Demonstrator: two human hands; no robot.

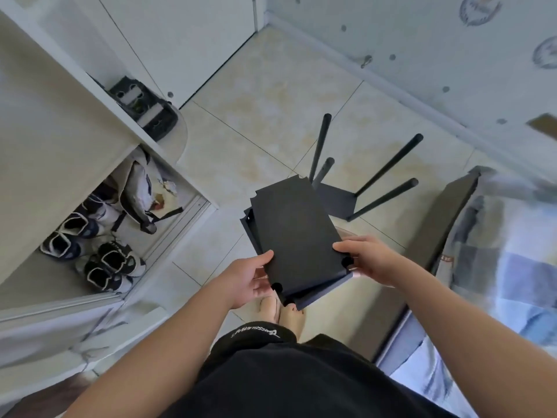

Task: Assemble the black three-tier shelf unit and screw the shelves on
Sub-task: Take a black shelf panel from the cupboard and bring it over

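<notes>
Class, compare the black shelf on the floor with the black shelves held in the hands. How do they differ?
The floor shelf rests on the tiles; the held shelves are off the ground, gripped by the left hand and right hand. The floor shelf has four poles standing at its corners; the held shelves' corner holes are empty. Both are black.

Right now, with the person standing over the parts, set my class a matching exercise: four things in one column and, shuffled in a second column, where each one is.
Things:
1. shelf panels
2. poles
3. shoes
4. bare feet

Places:
A. in the low cupboard compartment
B. on the floor tiles, under the panels
C. gripped by the left hand and the right hand
D. rising from the base shelf

Pairs: 1-C, 2-D, 3-A, 4-B.
</notes>
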